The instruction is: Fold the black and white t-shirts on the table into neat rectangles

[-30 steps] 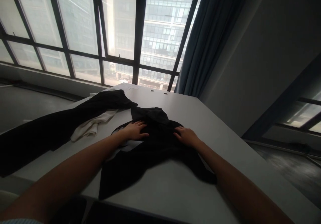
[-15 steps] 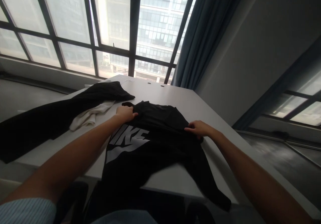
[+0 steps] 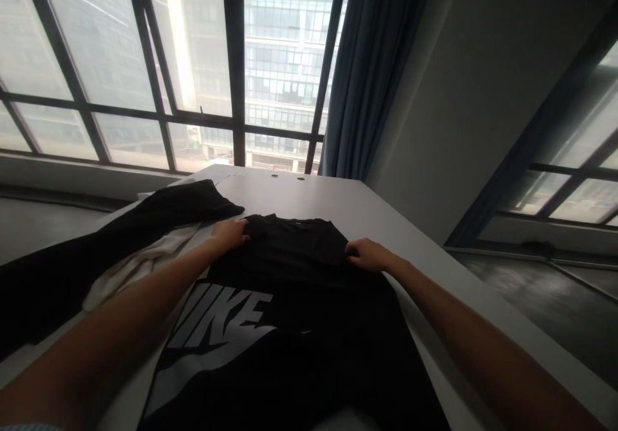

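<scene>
A black garment (image 3: 299, 289) with large grey NIKE lettering and a swoosh lies over the white table, its neckline toward the window. My left hand (image 3: 230, 234) is closed on its upper left edge. At the upper right edge, my right hand (image 3: 367, 254) pinches the same fabric between thumb and fingers. The cloth stretches between both hands and runs down past the bottom of the view. Its lower part is cut off by the frame.
Another black garment (image 3: 159, 215) lies along the left side of the white table (image 3: 333, 198), over a white cloth (image 3: 140, 260). Two small dark discs sit near the table's far edge. Beyond are windows and a blue curtain (image 3: 371, 70).
The black garment's body now spreads wider and closer to me, with its lettering larger in view. The sleeve that hung at the lower right no longer shows. Both hands still hold the fabric.
</scene>
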`<state>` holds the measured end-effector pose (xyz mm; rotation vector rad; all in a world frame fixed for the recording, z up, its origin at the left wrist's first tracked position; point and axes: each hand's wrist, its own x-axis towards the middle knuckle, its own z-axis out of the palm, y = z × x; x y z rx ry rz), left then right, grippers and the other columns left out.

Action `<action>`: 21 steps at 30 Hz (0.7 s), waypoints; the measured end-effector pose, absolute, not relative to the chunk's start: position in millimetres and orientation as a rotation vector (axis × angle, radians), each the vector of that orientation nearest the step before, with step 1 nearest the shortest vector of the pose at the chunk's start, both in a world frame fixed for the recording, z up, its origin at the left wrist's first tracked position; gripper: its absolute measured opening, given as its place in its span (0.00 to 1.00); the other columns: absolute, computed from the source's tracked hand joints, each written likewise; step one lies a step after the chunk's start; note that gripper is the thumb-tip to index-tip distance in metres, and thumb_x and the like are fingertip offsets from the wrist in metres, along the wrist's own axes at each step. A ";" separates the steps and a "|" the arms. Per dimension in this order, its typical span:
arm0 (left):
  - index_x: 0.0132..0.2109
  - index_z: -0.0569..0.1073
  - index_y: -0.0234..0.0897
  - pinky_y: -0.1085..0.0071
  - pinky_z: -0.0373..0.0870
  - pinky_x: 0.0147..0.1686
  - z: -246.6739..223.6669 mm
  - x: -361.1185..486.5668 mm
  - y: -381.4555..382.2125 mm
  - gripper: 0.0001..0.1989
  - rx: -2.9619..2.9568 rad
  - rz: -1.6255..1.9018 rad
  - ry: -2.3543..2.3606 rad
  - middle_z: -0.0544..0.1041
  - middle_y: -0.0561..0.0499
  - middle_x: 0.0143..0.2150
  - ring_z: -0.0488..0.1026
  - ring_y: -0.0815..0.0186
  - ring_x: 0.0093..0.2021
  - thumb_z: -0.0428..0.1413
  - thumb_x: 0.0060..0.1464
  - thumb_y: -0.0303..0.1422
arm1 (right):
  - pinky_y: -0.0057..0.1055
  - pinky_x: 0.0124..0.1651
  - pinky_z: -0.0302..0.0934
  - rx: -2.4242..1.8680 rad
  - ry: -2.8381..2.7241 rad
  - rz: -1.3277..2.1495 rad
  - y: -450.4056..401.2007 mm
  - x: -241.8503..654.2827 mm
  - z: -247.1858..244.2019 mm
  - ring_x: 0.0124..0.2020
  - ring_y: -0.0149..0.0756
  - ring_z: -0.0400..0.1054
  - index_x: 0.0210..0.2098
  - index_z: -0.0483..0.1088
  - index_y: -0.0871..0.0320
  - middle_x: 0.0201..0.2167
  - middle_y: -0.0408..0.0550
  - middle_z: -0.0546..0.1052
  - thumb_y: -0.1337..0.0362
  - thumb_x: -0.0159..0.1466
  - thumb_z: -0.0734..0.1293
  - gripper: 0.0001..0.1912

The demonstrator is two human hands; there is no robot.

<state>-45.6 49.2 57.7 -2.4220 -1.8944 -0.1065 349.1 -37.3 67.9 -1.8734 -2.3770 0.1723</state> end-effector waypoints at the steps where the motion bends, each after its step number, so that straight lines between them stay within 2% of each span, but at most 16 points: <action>1: 0.62 0.73 0.38 0.56 0.73 0.50 57.0 -43.8 57.8 0.26 -2.441 -0.099 -1.935 0.78 0.34 0.56 0.76 0.43 0.55 0.58 0.59 0.42 | 0.32 0.40 0.66 -1.838 -2.343 0.238 -29.8 351.3 71.2 0.37 0.41 0.76 0.37 0.80 0.54 0.35 0.48 0.82 0.65 0.59 0.68 0.08; 3: 0.55 0.78 0.38 0.57 0.74 0.48 58.1 -41.7 73.9 0.22 -2.463 -0.111 -2.015 0.80 0.36 0.54 0.77 0.44 0.54 0.59 0.57 0.43 | 0.31 0.35 0.66 -1.849 -2.146 0.369 -13.4 361.8 76.7 0.29 0.38 0.75 0.35 0.79 0.57 0.28 0.47 0.81 0.63 0.61 0.66 0.09; 5: 0.52 0.79 0.38 0.57 0.74 0.47 63.1 -45.1 88.9 0.20 -2.439 -0.145 -2.074 0.81 0.36 0.52 0.78 0.45 0.52 0.58 0.57 0.44 | 0.31 0.29 0.65 -1.950 -1.781 0.437 2.0 381.7 77.9 0.23 0.38 0.73 0.35 0.77 0.61 0.22 0.49 0.77 0.60 0.64 0.62 0.14; 8: 0.53 0.77 0.33 0.55 0.74 0.47 76.7 -64.2 110.5 0.21 -2.258 -0.311 -2.212 0.79 0.32 0.53 0.78 0.43 0.52 0.52 0.61 0.42 | 0.32 0.27 0.65 -2.115 -1.285 0.429 17.0 421.0 68.4 0.22 0.41 0.74 0.37 0.76 0.65 0.22 0.56 0.77 0.60 0.67 0.59 0.18; 10: 0.55 0.75 0.30 0.53 0.73 0.48 86.3 -79.4 123.1 0.21 -2.103 -0.456 -2.334 0.78 0.30 0.54 0.77 0.41 0.53 0.49 0.63 0.39 | 0.33 0.30 0.68 -2.264 -1.207 0.345 21.0 441.0 58.3 0.28 0.45 0.77 0.44 0.75 0.67 0.28 0.59 0.80 0.62 0.64 0.64 0.16; 14: 0.66 0.65 0.28 0.51 0.71 0.53 93.4 -77.9 129.5 0.28 -2.000 -0.536 -2.238 0.73 0.28 0.61 0.72 0.41 0.59 0.48 0.64 0.39 | 0.39 0.45 0.70 -2.330 -1.500 0.027 25.1 441.3 46.2 0.46 0.49 0.77 0.58 0.70 0.64 0.46 0.61 0.81 0.60 0.64 0.66 0.25; 17: 0.67 0.65 0.33 0.51 0.69 0.56 80.0 -45.9 111.1 0.34 -2.262 -0.285 -2.049 0.72 0.31 0.63 0.69 0.41 0.62 0.49 0.63 0.50 | 0.40 0.58 0.66 -2.030 -1.951 0.044 29.9 418.1 42.5 0.57 0.48 0.72 0.60 0.69 0.59 0.59 0.58 0.75 0.54 0.67 0.64 0.26; 19: 0.69 0.66 0.37 0.49 0.66 0.59 63.9 -24.9 93.1 0.40 -2.536 -0.053 -1.991 0.70 0.33 0.66 0.67 0.41 0.64 0.50 0.59 0.58 | 0.42 0.65 0.60 -1.889 -2.153 0.117 32.4 404.2 36.8 0.64 0.49 0.65 0.63 0.68 0.58 0.66 0.56 0.68 0.49 0.67 0.65 0.30; 21: 0.72 0.62 0.40 0.44 0.63 0.61 47.2 -13.6 78.1 0.46 -2.670 0.091 -1.987 0.61 0.33 0.72 0.60 0.37 0.69 0.50 0.55 0.64 | 0.46 0.70 0.52 -1.885 -2.254 0.165 32.9 396.1 27.2 0.70 0.51 0.57 0.67 0.64 0.58 0.71 0.56 0.62 0.44 0.67 0.63 0.36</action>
